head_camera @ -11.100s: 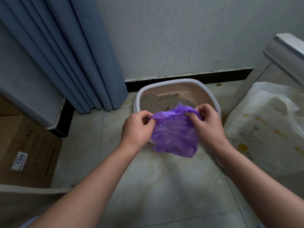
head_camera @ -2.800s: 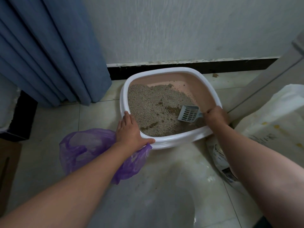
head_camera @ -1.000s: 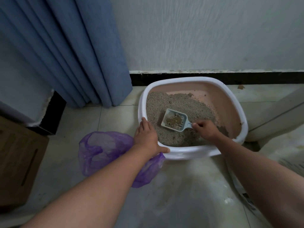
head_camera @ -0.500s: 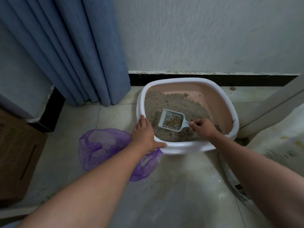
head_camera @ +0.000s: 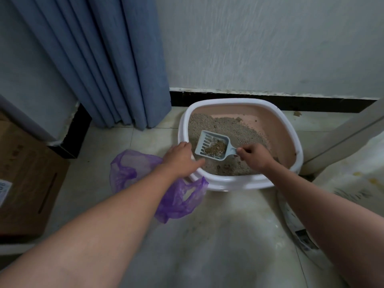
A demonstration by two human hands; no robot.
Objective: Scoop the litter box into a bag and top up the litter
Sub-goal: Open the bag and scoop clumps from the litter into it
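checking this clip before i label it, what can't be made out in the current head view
- Purple bag: its middle is hidden behind the left forearm, so how far its mouth is open cannot be told.
- Scoop handle: covered by the right hand.
- Litter sack: cut off by the right edge; its print is too small to read.
- Cardboard box: cut off by the left edge, label unreadable.
- Litter box: litter depth cannot be told.

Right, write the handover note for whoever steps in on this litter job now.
Left hand: open, resting on the near-left rim of the white-rimmed pink litter box.
Right hand: grip on the handle of the grey slotted plastic scoop, held over the litter with clumps in it.
Purple plastic bag: on the floor tiles left of the box, mouth open.
Done: bag opened, one scoop loaded.
Left: empty scoop into bag, continue scooping, top up litter.
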